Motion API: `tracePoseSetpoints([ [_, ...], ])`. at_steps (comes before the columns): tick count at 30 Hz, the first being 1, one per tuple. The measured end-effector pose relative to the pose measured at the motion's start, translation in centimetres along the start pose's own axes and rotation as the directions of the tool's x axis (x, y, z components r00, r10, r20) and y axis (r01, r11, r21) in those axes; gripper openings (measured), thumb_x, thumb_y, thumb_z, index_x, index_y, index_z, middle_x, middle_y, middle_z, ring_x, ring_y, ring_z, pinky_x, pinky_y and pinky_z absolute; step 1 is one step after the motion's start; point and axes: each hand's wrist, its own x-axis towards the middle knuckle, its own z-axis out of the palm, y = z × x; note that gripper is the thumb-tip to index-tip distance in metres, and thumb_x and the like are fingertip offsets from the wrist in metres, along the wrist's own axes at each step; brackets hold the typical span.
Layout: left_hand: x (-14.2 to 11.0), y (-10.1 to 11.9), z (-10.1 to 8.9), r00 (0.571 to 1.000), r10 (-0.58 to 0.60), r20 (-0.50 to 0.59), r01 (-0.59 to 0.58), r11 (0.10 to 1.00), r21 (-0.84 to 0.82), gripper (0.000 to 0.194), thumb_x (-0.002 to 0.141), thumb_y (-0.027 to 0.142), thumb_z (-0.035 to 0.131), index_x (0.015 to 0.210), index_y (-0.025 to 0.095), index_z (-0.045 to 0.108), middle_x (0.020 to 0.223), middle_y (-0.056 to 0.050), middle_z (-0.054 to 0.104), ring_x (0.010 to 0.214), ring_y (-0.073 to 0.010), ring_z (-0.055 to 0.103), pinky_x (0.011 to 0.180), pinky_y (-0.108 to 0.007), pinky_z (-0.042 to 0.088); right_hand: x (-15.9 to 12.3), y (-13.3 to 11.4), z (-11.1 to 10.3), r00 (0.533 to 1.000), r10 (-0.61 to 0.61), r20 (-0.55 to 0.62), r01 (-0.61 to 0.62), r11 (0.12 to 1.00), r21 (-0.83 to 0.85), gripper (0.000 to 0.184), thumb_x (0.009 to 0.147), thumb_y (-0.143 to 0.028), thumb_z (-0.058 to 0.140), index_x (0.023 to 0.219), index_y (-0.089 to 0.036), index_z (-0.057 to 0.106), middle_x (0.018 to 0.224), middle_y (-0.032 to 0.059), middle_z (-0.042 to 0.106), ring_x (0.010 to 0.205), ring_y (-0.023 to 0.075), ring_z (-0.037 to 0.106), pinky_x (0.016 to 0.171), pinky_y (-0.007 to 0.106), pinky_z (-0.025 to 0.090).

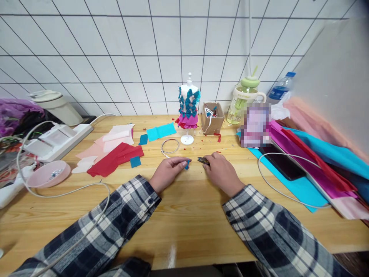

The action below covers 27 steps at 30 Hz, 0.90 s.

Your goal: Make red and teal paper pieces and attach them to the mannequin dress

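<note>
My left hand (pixel 168 173) pinches a small, gathered blue scrap (pixel 187 165) between thumb and fingertips, just above the tabletop. Whether the scrap is crepe paper or cloth, I cannot tell. In my right hand (pixel 223 173) are small dark thread snips (pixel 203 160), tips pointing left toward the scrap but apart from it. Behind both hands stands a white miniature dress form (pixel 188 90) on a round base. Its bodice carries several teal bows, and a ruffled magenta and red skirt (pixel 187 120) sits below them.
A cardboard box (pixel 212 123) stands right of the form, near a green-lidded jug (pixel 246 98). Red sheets (pixel 115 159) and a blue strip (pixel 161 132) lie left; coloured sheets and a phone (pixel 282 161) right. A pink bowl (pixel 49 175), power strip (pixel 63 142) and cables occupy the left side.
</note>
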Motion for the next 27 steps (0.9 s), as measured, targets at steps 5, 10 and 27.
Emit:
tracePoseSetpoints([
  [5, -0.1, 0.0, 0.1, 1.000, 0.015, 0.024, -0.014, 0.999, -0.040, 0.037, 0.075, 0.040, 0.067, 0.103, 0.017, 0.070, 0.098, -0.007, 0.073, 0.090, -0.0199, 0.065, 0.085, -0.033, 0.049, 0.1, -1.2, -0.1, 0.993, -0.070, -0.096, 0.103, 0.912, 0.397, 0.027, 0.082, -0.023, 0.058, 0.108, -0.020, 0.064, 0.105, 0.0074, 0.065, 0.098, 0.0203, 0.057, 0.086, 0.034, 0.043],
  [10, -0.2, -0.1, 0.3, 0.990, 0.095, 0.108, -0.082, 0.990, -0.118, 0.048, 0.077, 0.038, 0.066, 0.118, 0.016, 0.059, 0.081, -0.003, 0.069, 0.079, -0.0162, 0.064, 0.076, -0.030, 0.050, 0.2, -2.5, -0.1, 0.990, -0.063, 0.129, -0.061, 0.625, 0.778, 0.019, 0.082, -0.026, 0.058, 0.094, -0.018, 0.069, 0.089, 0.0044, 0.071, 0.076, 0.0151, 0.061, 0.069, 0.028, 0.048],
  [27, 0.2, -0.4, -0.2, 0.987, 0.124, -0.107, -0.107, 0.982, 0.153, 0.029, 0.079, 0.036, 0.059, 0.098, 0.015, 0.067, 0.089, -0.005, 0.069, 0.077, -0.0165, 0.061, 0.073, -0.029, 0.048, 0.1, -1.4, 0.1, 0.969, -0.230, 0.092, 0.206, 0.954, 0.219, 0.011, 0.083, -0.025, 0.060, 0.087, -0.023, 0.069, 0.084, 0.0031, 0.065, 0.085, 0.0181, 0.055, 0.072, 0.029, 0.037],
])
